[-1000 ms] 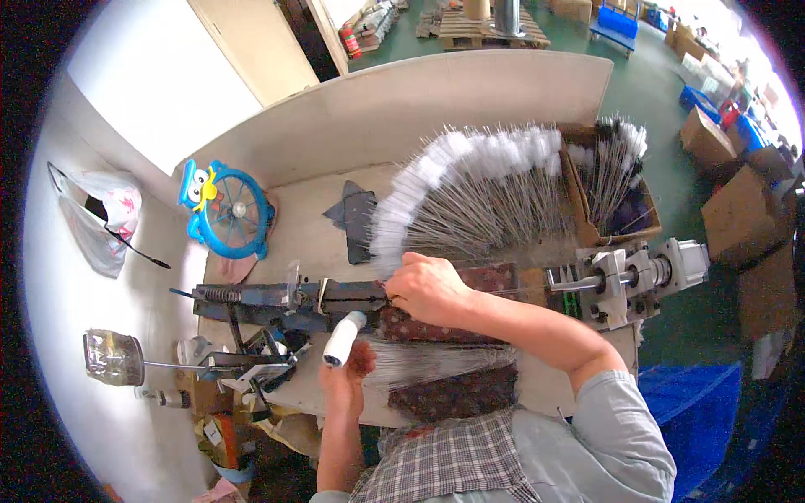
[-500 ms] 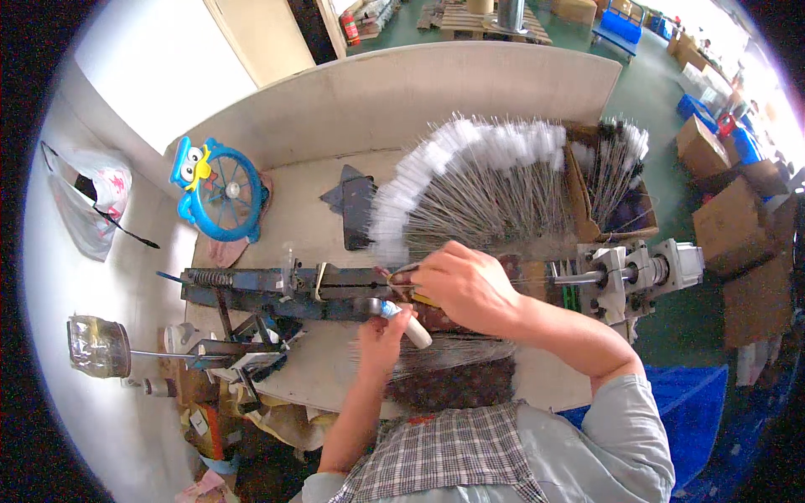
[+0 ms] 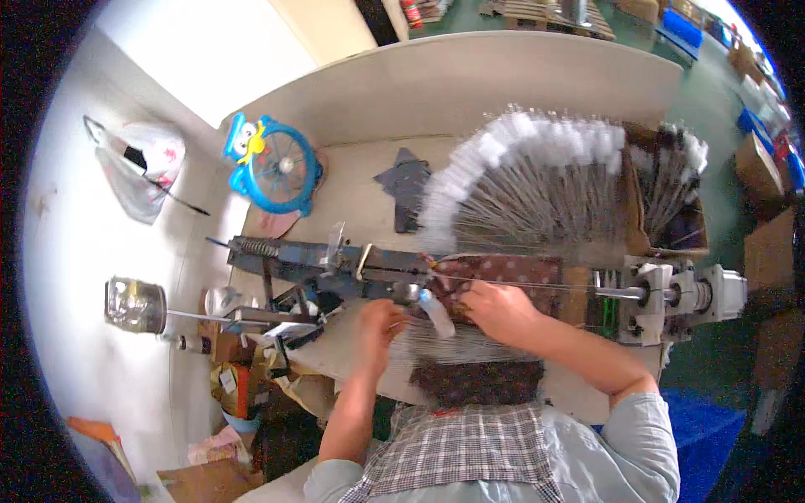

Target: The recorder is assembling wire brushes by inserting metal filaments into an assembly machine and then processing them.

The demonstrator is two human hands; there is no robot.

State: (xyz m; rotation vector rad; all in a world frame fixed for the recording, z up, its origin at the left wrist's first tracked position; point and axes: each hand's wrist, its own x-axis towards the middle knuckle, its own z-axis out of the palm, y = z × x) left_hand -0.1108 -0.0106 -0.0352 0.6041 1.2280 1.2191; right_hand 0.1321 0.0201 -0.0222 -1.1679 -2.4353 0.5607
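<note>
step: white-tipped wire brush (image 3: 438,312) being fed into dark machine rail (image 3: 335,264) at bench mid-front | left hand (image 3: 379,323) closed on brush | right hand (image 3: 501,312) steadying wire, grip unclear | next: careful alignment judged needed

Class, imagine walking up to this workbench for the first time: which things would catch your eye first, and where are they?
Probably the wide fan of thin wire rods with white fluffy tips, spread across the far side of the bench. Next, the bright blue round fan at the far left. Then the left hand and right hand, close together at the dark metal machine.
</note>
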